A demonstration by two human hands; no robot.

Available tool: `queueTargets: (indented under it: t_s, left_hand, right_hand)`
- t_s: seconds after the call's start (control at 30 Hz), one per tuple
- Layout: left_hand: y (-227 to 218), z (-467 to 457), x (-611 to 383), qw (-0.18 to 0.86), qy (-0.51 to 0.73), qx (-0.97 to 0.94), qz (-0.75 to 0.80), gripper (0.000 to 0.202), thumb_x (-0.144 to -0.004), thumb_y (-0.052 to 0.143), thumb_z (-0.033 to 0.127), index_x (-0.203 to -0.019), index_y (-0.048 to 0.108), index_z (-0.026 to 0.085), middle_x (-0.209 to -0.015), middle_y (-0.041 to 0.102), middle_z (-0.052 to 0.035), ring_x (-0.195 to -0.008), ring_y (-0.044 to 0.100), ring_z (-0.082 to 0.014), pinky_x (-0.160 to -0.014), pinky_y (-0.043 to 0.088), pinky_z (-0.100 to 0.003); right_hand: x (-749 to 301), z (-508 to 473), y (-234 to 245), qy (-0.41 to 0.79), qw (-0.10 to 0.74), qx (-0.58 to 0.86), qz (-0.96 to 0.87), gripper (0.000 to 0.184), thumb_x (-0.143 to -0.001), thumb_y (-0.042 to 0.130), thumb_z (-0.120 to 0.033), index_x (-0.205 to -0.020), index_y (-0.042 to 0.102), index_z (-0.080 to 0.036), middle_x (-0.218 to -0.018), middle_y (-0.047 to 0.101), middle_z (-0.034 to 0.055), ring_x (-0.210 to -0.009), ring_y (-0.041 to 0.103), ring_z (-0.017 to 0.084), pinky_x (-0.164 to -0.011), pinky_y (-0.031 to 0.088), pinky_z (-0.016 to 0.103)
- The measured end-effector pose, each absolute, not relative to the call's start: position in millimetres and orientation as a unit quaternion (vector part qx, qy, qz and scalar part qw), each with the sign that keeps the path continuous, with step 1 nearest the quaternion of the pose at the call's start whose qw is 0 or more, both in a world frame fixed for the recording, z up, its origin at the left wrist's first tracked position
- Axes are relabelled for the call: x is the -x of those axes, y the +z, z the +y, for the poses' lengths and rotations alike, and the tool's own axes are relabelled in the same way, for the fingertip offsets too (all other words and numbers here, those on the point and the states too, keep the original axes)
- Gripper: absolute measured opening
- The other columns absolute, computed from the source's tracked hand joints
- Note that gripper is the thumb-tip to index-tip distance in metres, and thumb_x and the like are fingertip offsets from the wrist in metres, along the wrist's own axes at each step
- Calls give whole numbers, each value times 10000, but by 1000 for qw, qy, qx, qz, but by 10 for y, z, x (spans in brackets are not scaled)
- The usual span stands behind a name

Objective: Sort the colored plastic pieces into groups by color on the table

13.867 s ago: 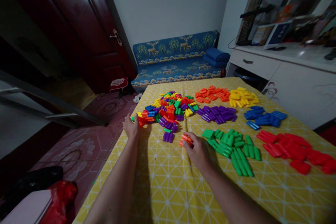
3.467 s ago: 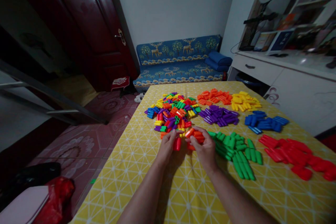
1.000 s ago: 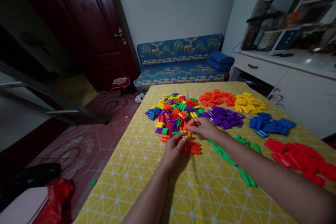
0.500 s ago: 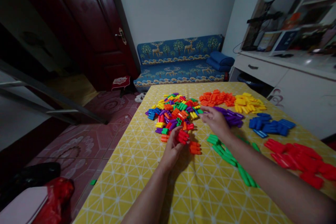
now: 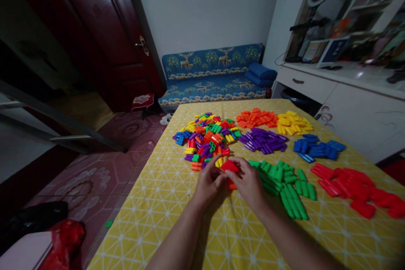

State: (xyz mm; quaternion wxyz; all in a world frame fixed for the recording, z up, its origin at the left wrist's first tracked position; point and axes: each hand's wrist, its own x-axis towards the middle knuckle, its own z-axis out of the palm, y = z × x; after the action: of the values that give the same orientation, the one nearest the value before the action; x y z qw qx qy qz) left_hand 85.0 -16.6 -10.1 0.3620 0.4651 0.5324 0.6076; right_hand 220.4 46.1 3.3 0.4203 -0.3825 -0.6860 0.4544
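My left hand [image 5: 209, 180] and my right hand [image 5: 249, 180] meet over the near edge of a mixed pile of coloured plastic toy blocks [image 5: 207, 138]. Between them is a red toy block [image 5: 230, 166], gripped by the fingers of both hands. An orange toy block [image 5: 233, 185] shows just below, partly hidden by the fingers. Green blocks [image 5: 281, 177] lie close to the right of my right hand. Yellow pieces [image 5: 219, 162] sit right behind my left fingertips.
Sorted heaps of orange [image 5: 257, 118], yellow [image 5: 293, 123], purple [image 5: 263, 140], blue [image 5: 318, 148] and red blocks [image 5: 357, 187] lie on the yellow patterned tablecloth [image 5: 158, 219]. Beyond the table are a blue sofa [image 5: 211, 78] and a white cabinet [image 5: 354, 97].
My right hand has come back from the pile's right side to join my left hand at the red block. The purple and green heaps are now less covered.
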Motion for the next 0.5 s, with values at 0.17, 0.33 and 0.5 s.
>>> queueTargets:
  t_s: [0.17, 0.33, 0.5]
  left_hand:
    - [-114, -169, -787, 234, 596, -520, 565, 554, -735, 797, 412, -1246, 667, 241, -1012, 692, -90, -911, 637, -235, -822, 503, -355]
    - [-79, -180, -779, 164, 445, -684, 554, 749, -647, 842, 516, -1320, 622, 270, -1382, 578, -156, -1253, 511, -349, -1051, 398, -510]
    - [-9, -178, -835, 149, 346, -752, 541, 448, -791, 739, 464, -1202, 699, 290, -1220, 700, -109, -1227, 538, -334, -1031, 387, -501]
  right_hand:
    - [-2334, 453, -58, 559, 444, 402, -574, 392, -763, 699, -488, -1009, 576, -208, -896, 693, 54, -698, 672, 215, -634, 583, 351]
    - [-2395, 452, -107, 589, 457, 403, -531, 583, -752, 705, -453, -1243, 507, -209, -870, 701, 50, -697, 693, 234, -634, 597, 372]
    - [-2413, 452, -94, 583, 453, 414, -532, 629, -752, 693, -460, -1289, 511, -186, -891, 710, 70, -699, 685, 227, -628, 579, 356]
